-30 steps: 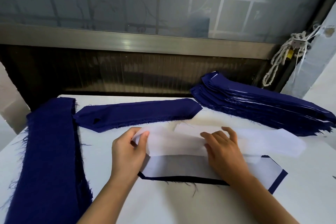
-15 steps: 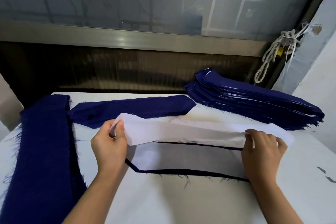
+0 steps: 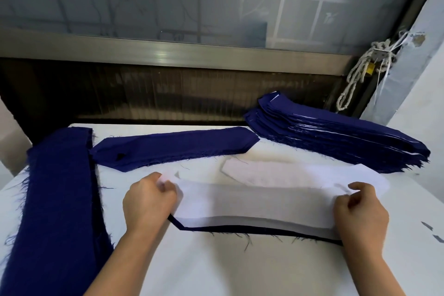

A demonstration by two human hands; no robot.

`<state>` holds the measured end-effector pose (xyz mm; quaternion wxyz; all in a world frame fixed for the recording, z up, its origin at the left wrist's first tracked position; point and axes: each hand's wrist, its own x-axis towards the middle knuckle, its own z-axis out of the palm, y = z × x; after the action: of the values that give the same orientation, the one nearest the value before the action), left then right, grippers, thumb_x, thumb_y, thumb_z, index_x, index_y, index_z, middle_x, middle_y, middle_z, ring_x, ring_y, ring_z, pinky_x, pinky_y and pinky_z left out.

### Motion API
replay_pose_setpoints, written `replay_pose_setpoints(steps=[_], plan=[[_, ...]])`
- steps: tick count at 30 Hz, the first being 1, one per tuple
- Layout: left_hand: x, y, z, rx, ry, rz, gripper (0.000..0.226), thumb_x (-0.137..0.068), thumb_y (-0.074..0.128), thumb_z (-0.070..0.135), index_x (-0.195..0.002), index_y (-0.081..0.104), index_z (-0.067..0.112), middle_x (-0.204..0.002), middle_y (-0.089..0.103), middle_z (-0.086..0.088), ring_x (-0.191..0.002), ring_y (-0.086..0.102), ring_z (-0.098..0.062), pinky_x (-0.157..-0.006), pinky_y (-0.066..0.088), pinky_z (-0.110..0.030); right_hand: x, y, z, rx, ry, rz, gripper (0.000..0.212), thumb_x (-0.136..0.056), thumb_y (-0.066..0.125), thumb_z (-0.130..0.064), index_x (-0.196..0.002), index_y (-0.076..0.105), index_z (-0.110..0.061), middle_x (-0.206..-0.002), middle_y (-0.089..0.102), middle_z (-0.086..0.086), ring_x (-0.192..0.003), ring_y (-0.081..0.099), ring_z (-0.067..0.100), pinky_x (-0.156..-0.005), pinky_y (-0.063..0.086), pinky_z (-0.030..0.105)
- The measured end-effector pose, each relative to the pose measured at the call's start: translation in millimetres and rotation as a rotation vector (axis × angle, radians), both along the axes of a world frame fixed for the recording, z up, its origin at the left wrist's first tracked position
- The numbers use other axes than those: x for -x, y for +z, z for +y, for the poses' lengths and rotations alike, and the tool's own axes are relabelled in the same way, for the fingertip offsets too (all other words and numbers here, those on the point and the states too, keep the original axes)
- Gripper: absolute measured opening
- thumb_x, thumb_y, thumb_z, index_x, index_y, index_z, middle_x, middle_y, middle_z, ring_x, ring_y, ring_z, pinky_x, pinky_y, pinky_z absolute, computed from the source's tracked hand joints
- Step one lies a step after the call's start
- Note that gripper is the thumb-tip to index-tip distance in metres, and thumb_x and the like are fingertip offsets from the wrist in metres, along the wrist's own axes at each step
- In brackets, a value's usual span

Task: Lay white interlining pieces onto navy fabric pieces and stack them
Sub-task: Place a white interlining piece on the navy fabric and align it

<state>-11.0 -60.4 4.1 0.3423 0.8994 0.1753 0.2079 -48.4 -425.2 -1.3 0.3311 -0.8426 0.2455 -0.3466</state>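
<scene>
Head camera: on the table (image 3: 228, 269), the left hand (image 3: 149, 202) and right hand (image 3: 360, 214) each pinch one end of a white interlining piece (image 3: 254, 202). Its long axis runs left to right over a navy fabric piece (image 3: 240, 228) whose point faces left. Behind lies another navy piece (image 3: 173, 149), and far right the stacked pile (image 3: 336, 142).

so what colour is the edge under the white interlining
Navy, the fabric edge below the white interlining; head view.

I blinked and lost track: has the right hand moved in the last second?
Yes. The right hand went rightward, from the middle of the navy piece under the white interlining to its right end.
</scene>
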Motion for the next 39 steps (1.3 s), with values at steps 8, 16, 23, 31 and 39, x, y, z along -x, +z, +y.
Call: replay_pose_setpoints(steps=[8, 16, 23, 31, 39], plan=[[1, -2, 1, -0.178, -0.074, 0.077, 0.016, -0.08, 0.059, 0.019, -0.066, 0.053, 0.026, -0.057, 0.052, 0.008, -0.063, 0.051, -0.023, -0.049, 0.028, -0.027, 0, -2, -1, 0.136, -0.004, 0.201, 0.019, -0.083, 0.058, -0.005, -0.101, 0.062, -0.01, -0.093, 0.067, 0.013, -0.075, 0.05, 0.031, -0.068, 0.039, 0.036], [-2, -3, 5, -0.176, -0.084, 0.096, 0.012, -0.082, 0.056, 0.019, -0.078, 0.066, 0.025, -0.066, 0.058, 0.007, -0.071, 0.052, -0.023, -0.054, 0.033, -0.028, 4, -6, -2, 0.197, 0.015, 0.18, 0.017, -0.081, 0.057, 0.0, -0.096, 0.064, -0.005, -0.094, 0.064, 0.014, -0.074, 0.048, 0.031, -0.067, 0.037, 0.036], [-1, -3, 7, -0.165, -0.107, 0.096, 0.022, -0.083, 0.057, 0.02, -0.096, 0.071, 0.029, -0.087, 0.071, 0.004, -0.084, 0.058, -0.023, -0.065, 0.043, -0.03, 3, -8, -2, 0.236, 0.001, 0.226, 0.018, -0.083, 0.057, 0.002, -0.099, 0.064, -0.001, -0.097, 0.062, 0.018, -0.086, 0.055, 0.039, -0.067, 0.043, 0.039], [2, 3, 6, -0.187, -0.147, 0.146, 0.042, -0.069, 0.04, 0.03, -0.097, 0.072, 0.028, -0.091, 0.073, 0.006, -0.089, 0.055, -0.023, -0.073, 0.046, -0.033, 1, -11, -5, 0.26, -0.03, 0.198, 0.01, -0.084, 0.062, -0.001, -0.094, 0.064, 0.0, -0.089, 0.06, 0.019, -0.078, 0.054, 0.04, -0.065, 0.041, 0.04], [5, 7, 5, -0.214, -0.175, 0.173, 0.019, -0.076, 0.055, 0.016, -0.094, 0.054, 0.021, -0.072, 0.053, 0.008, -0.081, 0.046, -0.024, -0.069, 0.031, -0.034, -1, -14, -4, 0.302, -0.067, 0.248, 0.017, -0.081, 0.062, -0.001, -0.097, 0.065, 0.001, -0.093, 0.059, 0.02, -0.087, 0.052, 0.041, -0.066, 0.045, 0.042]])
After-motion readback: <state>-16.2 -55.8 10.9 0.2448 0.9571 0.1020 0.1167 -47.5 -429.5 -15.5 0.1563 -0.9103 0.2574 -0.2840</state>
